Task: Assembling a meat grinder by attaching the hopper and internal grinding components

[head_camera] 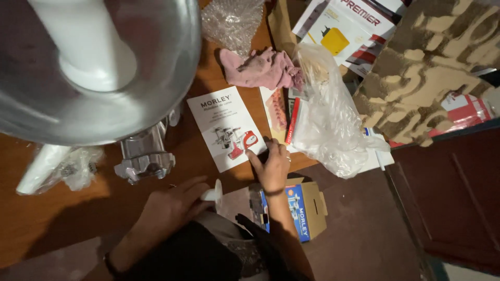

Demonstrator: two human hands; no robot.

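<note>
A person leans over a brown wooden surface (62,213) in dim light, both hands at its near edge. The left hand (174,205) is closed around the stem of a small white plastic disc-shaped part (213,191), held just off the surface. The right hand (272,167), wearing a ring and a dark wristband, has its fingers curled at a small dark object (264,155) beside the lower corner of a white printed instruction leaflet (232,127); whether it truly grips that object cannot be told.

A large shiny metal tray with a white plastic pusher (96,67) looms blurred at the far left, above a cast-metal grinder neck (143,156). A clear plastic bag of small parts (65,166) lies at the left edge. Towards the far edge sit a crumpled pink cloth (260,67), a wad of bubble wrap (232,21) and a loose clear plastic bag (328,119) that overhangs the right edge. An open blue-and-brown cardboard box (304,208) rests on the floor below.

With the work so close to the edge, the small white part could slip and fall into the box or onto the dark floor, and the overhanging bag could slide off if brushed.
</note>
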